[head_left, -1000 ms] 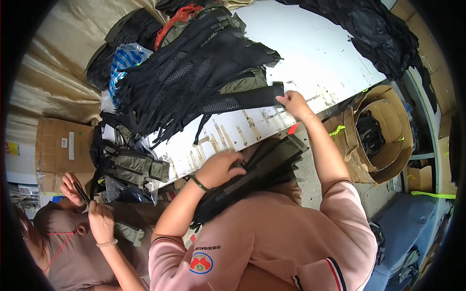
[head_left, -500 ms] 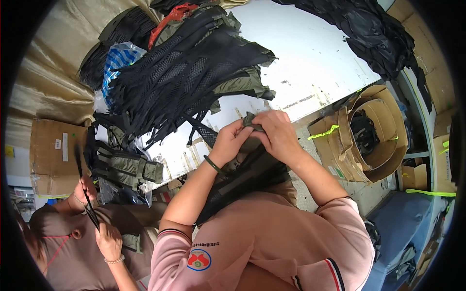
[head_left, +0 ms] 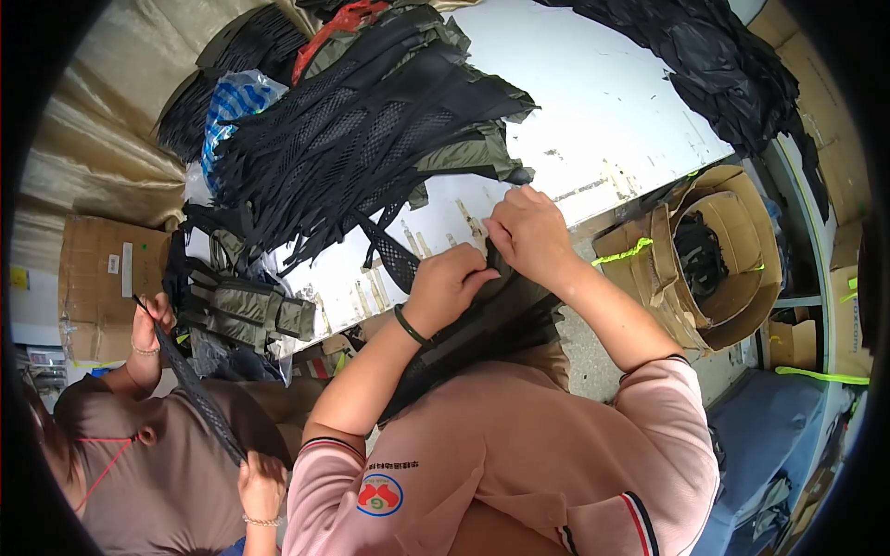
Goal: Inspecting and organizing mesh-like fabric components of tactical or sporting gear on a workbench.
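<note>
At the near edge of the white table (head_left: pixel 607 139), my left hand (head_left: pixel 447 285) is closed, its thumb pressed along a dark olive-black fabric piece (head_left: pixel 501 262). My right hand (head_left: pixel 532 233), a little farther off, has its fingers curled down over the far end of the same piece. Below my hands, black fabric (head_left: pixel 459 343) hangs over my lap. Beyond them lies a large heap of black mesh straps (head_left: pixel 348 125) with olive fabric ends. One loose mesh strap (head_left: pixel 397 259) droops toward my left wrist.
A co-worker at left stretches a black mesh strap (head_left: pixel 199 394) between both hands. Olive-and-black strap pieces (head_left: pixel 255 310) lie at the table's left end. At right stands an opened cardboard box (head_left: pixel 649 269) with black items inside; black plastic sheeting (head_left: pixel 723 74) covers the far right corner.
My hands have moved apart, the right one rising slightly and the left sinking lower. The olive fabric pinched between them has turned downward. The co-worker's strap is now pulled out lengthwise.
</note>
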`<state>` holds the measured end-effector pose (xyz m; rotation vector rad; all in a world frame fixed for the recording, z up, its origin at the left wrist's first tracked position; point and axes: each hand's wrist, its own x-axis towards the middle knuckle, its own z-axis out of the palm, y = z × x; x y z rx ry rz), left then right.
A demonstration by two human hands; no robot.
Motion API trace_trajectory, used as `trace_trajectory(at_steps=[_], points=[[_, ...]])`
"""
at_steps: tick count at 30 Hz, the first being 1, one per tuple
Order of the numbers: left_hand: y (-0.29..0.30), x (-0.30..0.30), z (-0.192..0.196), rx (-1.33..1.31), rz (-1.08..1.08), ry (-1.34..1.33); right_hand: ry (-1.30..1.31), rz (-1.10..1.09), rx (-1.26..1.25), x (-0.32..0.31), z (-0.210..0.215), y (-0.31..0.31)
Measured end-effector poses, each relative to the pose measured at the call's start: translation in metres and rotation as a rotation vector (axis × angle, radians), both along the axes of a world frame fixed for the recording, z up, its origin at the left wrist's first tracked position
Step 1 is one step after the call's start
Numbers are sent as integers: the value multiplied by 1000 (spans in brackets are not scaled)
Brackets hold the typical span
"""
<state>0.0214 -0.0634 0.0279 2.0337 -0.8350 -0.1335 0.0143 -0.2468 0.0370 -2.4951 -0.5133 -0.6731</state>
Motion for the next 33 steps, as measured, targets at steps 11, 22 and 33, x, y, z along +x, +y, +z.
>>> trace_trajectory(at_steps=[11, 22, 33], points=[[1, 0, -13, -139, -17, 496, 901, 69, 1560, -35, -37, 18], [5, 13, -10, -446, -32, 584, 1150, 395, 1513, -49, -25, -11], [-6, 14, 2, -113, 72, 849, 498, 11, 875, -39, -16, -14]])
